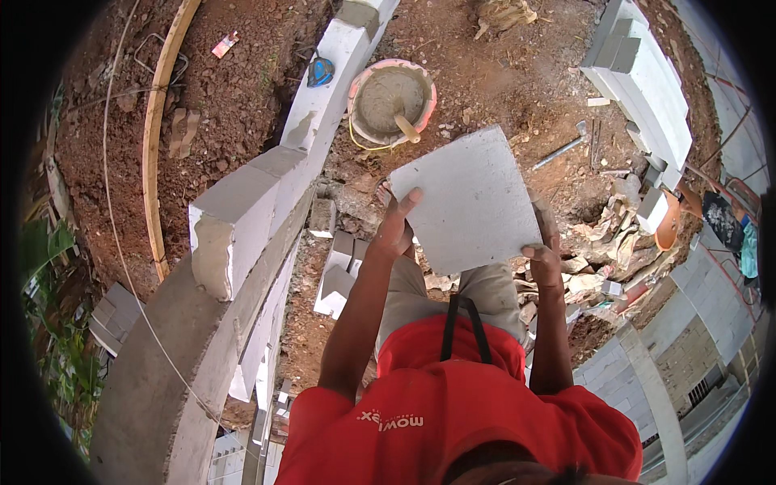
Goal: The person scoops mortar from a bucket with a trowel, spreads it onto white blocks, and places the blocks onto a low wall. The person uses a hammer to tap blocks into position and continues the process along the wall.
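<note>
A pale grey lightweight concrete block (469,202) is held up in front of my body, tilted, its broad face toward me. My left hand (396,224) grips its left edge, with the thumb on the broad face. My right hand (546,250) grips the right edge near the lower corner, thumb also on the face. Beyond the block stands a pinkish bucket (353,103) of wet grey mortar (388,90); a wooden handle (406,128) sticks out of the mortar. To the left runs a low block wall (279,190), with grey mortar on the end of one raised block (213,255).
A small blue-and-black tool (320,71) rests on the wall top. A line (121,250) and a long curved-looking wooden strip (152,145) run along the left. On the right are stacked blocks (647,89), a metal bar (558,152) and crumpled sacks (606,234) on the soil.
</note>
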Tool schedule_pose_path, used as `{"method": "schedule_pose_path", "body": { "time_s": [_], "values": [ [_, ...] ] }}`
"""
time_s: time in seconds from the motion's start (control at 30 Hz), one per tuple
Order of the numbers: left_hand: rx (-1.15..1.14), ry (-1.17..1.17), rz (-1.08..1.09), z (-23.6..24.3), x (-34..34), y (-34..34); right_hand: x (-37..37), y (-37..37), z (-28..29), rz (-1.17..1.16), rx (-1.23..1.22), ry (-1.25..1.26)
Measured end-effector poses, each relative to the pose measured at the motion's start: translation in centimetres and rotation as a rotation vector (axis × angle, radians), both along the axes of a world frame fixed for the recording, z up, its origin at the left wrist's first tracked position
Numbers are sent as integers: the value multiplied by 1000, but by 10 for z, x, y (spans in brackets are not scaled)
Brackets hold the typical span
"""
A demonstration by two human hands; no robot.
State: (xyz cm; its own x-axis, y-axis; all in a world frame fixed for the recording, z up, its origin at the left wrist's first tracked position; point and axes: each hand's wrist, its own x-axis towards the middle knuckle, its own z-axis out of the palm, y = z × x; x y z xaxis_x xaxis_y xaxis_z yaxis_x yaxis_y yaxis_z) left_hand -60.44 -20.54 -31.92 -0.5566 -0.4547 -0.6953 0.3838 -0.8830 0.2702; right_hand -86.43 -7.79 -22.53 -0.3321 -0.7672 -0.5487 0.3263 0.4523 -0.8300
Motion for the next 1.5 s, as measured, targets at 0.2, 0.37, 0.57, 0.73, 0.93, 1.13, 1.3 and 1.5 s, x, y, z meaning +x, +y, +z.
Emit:
{"method": "schedule_pose_path", "body": {
  "time_s": [0.2,0.37,0.57,0.73,0.93,1.13,1.3,1.5],
  "values": [
    [-537,-405,33,127,63,5,58,30,-53,-60,28,-632],
    [-758,-749,19,202,91,19,101,13,-63,55,3,-892],
    [-726,-605,152,244,125,33,101,-9,-9,133,16,-895],
    [-863,-506,344,241,128,46,95,-9,30,244,-88,-821],
    [-339,45,638,219,126,62,92,-40,105,528,32,-401],
    [-308,193,818,224,145,63,115,-83,166,763,53,154],
    [-424,76,671,245,165,64,137,-83,160,607,61,-100],
    [-455,-189,659,259,167,67,150,-59,141,436,3,-191]
  ]
}}
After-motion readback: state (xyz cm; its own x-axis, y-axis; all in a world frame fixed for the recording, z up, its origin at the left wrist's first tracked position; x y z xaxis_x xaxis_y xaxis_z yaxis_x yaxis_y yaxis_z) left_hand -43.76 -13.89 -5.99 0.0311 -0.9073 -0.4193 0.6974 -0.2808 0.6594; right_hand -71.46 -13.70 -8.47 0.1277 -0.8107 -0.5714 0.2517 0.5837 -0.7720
